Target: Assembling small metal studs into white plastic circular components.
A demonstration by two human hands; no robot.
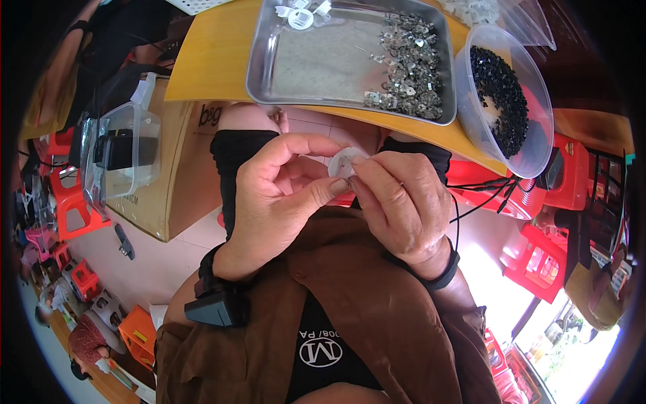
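Observation:
My left hand (276, 192) pinches a small round white plastic part (340, 161) between thumb and forefinger, in front of my lap. From the other side my right hand (404, 202) is closed, its thumb and fingertips pressed to the same part. Whether a smaller piece sits in the right fingertips is hidden. Beyond the hands lies a shallow metal tray (316, 102). A heap of small metal pieces (410, 67) fills its right side, and several white plastic parts (301, 17) like the held one lie at its far left.
The tray rests on a yellow table (215, 54). A clear round tub (538, 128) of small black pieces (498, 101) stands at its right edge. To the left, a clear plastic box (145, 158) sits on a cardboard carton (168, 209). Red stools (538, 259) and black cables (494, 192) are at the right.

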